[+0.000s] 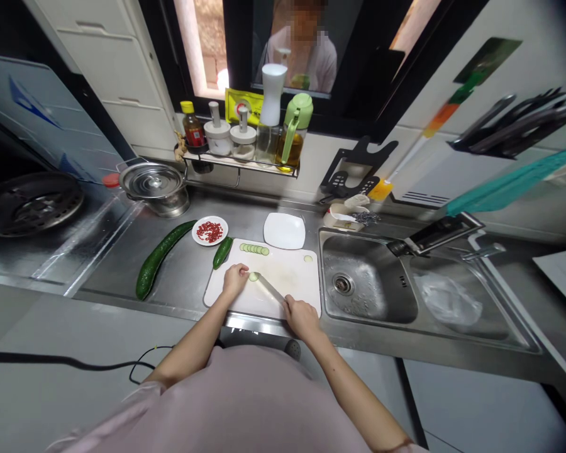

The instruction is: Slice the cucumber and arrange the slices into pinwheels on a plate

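My right hand (302, 318) is wrapped round the handle of a kitchen knife (272, 290), its blade pointing up and left across the white cutting board (283, 302). A pale cucumber slice (253, 276) is at the blade's tip. Just left of it, my left hand (236, 280) has its fingers drawn together over the board; whatever they hold is hidden. Overlapping cucumber slices (255, 249) form a row near the board's far edge, and a single slice (308, 258) lies at the far right corner. A cut cucumber piece (222, 253) rests at the board's left edge.
Left of the board lie a long whole cucumber (163, 258) and a small plate of chopped red pieces (210, 231). A white square plate (284, 230) stands behind the board. The sink (368, 277) is to the right, a lidded steel pot (153, 185) at back left.
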The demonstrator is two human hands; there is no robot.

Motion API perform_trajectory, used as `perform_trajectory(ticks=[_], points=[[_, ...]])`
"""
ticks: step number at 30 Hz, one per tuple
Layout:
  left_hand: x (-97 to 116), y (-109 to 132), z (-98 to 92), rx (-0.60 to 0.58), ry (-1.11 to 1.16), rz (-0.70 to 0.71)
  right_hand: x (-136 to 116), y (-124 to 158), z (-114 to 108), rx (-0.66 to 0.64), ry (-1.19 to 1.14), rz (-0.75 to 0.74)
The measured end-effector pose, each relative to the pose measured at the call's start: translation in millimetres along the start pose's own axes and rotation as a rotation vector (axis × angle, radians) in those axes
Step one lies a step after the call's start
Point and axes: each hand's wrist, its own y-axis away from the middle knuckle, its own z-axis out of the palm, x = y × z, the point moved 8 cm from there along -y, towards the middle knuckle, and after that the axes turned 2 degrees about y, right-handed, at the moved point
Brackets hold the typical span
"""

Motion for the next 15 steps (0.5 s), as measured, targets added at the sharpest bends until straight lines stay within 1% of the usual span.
perform_trajectory(ticks=[4,15], points=[[-2,-2,1.5,-0.009,-0.003,-0.018,-5,-1,-2,-0.001,0.013,-0.008],[2,-1,-0.7,-0.033,0.009,-0.057,-13,-5,0,-0.037,-0.001,-0.014]])
